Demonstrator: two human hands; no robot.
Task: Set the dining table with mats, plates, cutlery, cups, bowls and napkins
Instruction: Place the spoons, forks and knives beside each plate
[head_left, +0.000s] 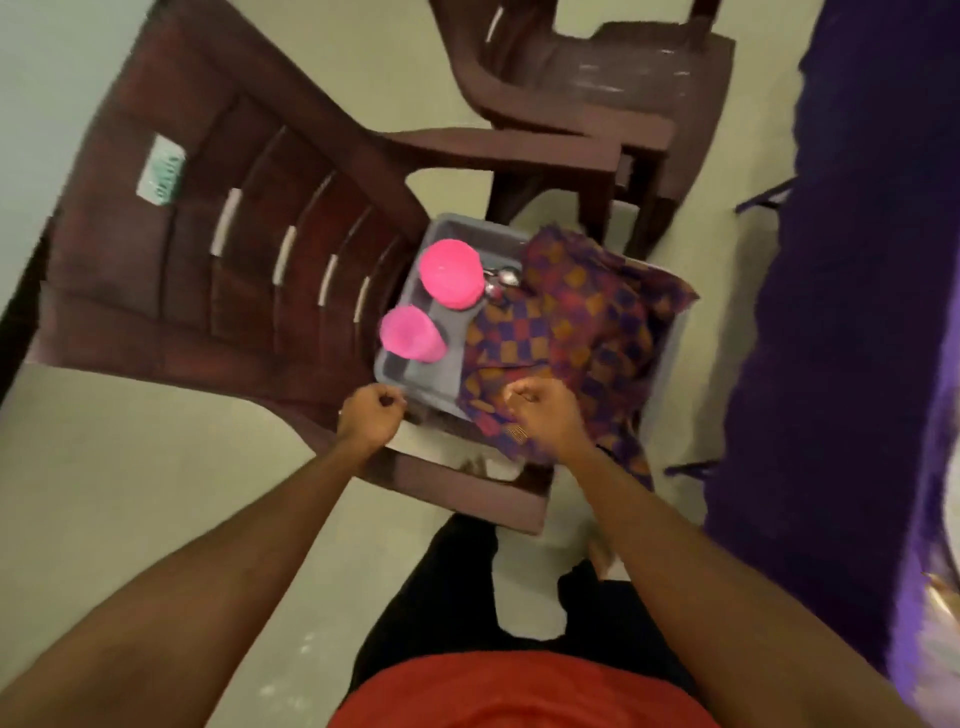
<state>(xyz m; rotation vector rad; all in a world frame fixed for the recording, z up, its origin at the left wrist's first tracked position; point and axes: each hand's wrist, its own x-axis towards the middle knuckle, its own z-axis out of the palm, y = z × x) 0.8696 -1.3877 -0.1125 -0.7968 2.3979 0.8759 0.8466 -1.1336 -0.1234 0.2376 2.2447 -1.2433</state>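
A grey tray (405, 371) rests on the seat of a brown plastic chair (218, 249). In it stand a pink bowl (449, 273) and a pink cup (410, 335), with metal spoons (501, 278) behind the bowl. A purple and orange chequered cloth (582, 322) covers the tray's right half and hangs over its near edge. My left hand (371, 415) is closed on the rim at the tray's near left corner. My right hand (543, 413) is closed on the cloth at the near edge. What lies under the cloth is hidden.
A second brown plastic chair (597, 88) stands behind the first, close to the tray's far side. A purple cloth-covered table (841, 312) runs down the right side. Pale floor shows to the left, and my legs are below the chair's front edge.
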